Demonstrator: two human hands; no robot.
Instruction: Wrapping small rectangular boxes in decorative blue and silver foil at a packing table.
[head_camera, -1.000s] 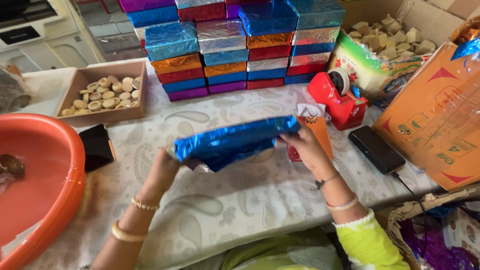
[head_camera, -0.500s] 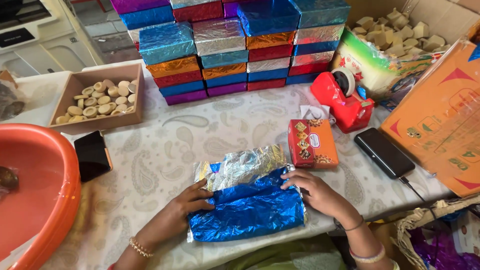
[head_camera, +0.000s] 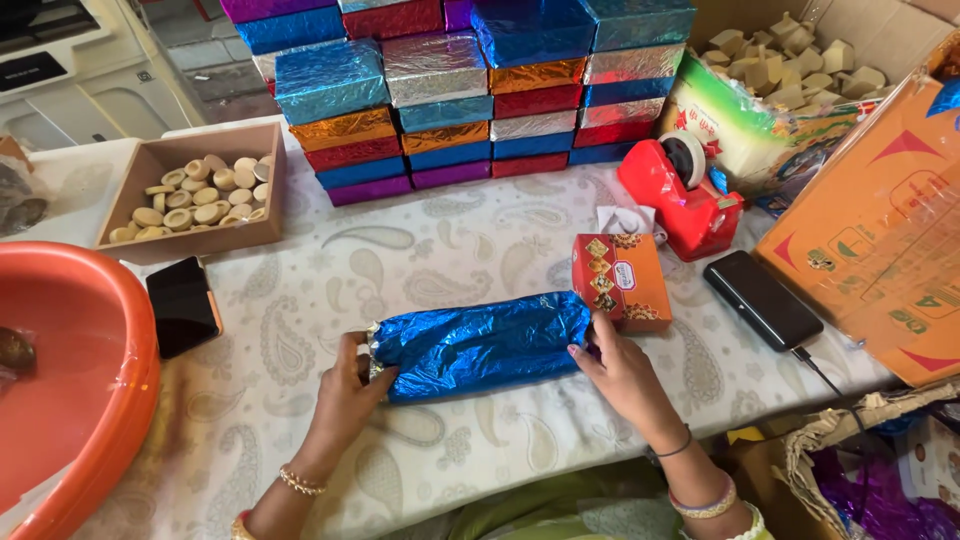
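A long packet wrapped in shiny blue foil (head_camera: 480, 343) lies flat on the patterned tablecloth (head_camera: 420, 270) in front of me. My left hand (head_camera: 352, 385) pinches the foil at the packet's left end. My right hand (head_camera: 620, 368) presses on its right end with the fingers on the foil. A small orange printed box (head_camera: 622, 281) stands just behind the packet's right end, touching it.
Stacked foil-wrapped boxes (head_camera: 450, 95) line the back. A red tape dispenser (head_camera: 682, 195), a black phone (head_camera: 761, 298), and an orange carton (head_camera: 880, 230) sit right. On the left are an orange tub (head_camera: 70, 380), a second phone (head_camera: 182, 305) and a tray of round pieces (head_camera: 195, 190).
The blue foil, held up above the table a second ago, came down and is now closed around the packet. The silver inner side no longer shows. Both hands moved to the ends.
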